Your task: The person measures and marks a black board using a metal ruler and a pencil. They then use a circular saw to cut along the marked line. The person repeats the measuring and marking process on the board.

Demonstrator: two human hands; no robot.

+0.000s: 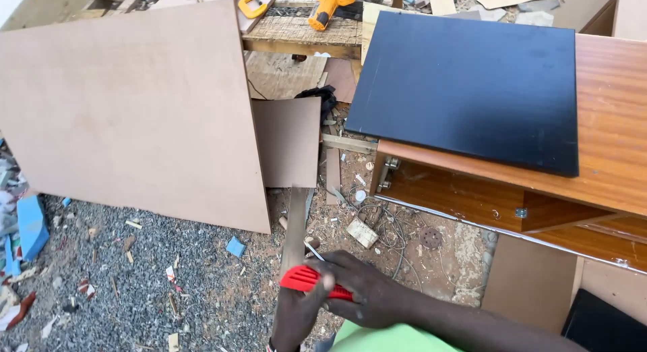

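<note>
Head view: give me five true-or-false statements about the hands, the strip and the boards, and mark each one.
1. The right hand grips a red-handled tool. True.
2. The left hand holds a narrow upright wood strip. True.
3. The black panel lies on the gravel. False: it rests on the brown wooden cabinet.
4. The large brown board stands left of the strip. True.
5. The yellow power tool is in the right hand. False: it lies on the workbench at the top of the view.
</note>
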